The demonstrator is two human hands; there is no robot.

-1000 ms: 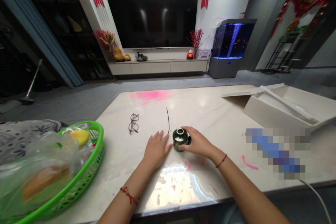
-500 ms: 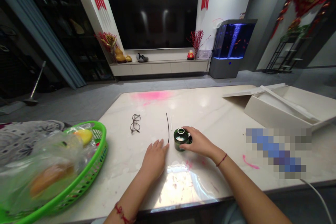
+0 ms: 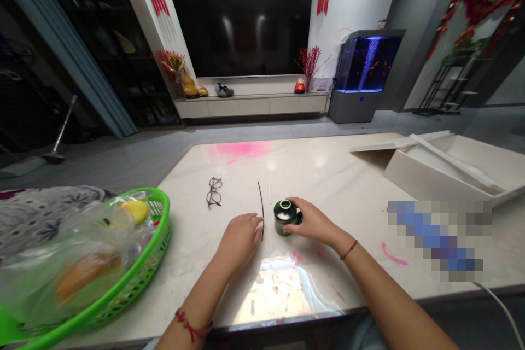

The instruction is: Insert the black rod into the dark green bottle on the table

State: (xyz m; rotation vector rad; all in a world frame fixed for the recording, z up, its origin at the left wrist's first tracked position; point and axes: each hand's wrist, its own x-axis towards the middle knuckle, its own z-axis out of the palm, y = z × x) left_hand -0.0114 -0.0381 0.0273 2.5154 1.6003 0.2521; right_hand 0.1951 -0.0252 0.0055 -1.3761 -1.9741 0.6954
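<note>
left hand [image 3: 240, 239] flat by the black wire [image 3: 260, 199], right hand [image 3: 314, 224] curved on the dark green jar [image 3: 285, 219]

the left hand lies palm down and open on the marble table [image 3: 328, 175], its fingertips [image 3: 259, 222] reaching the lower end of the wire; whether they touch it or stop just short, i cannot tell. a red string bracelet [image 3: 192, 328] circles that wrist. the right hand is cupped narrow around the right side of the jar, holding it, with a thin red bracelet [image 3: 349, 250] on its wrist. the jar stands upright at 12 o'clock from the person, between the hands and just right of the wire, its pale round mouth facing up.

at 10 o'clock sits a green plastic basket [image 3: 139, 272] holding a clear plastic bag [image 3: 82, 246] with yellow and orange food inside. the glasses [image 3: 214, 192] lie at 11 o'clock, a thin white stick [image 3: 269, 191] at 12, and a white box [image 3: 435, 167] with its lid raised at 2.
</note>
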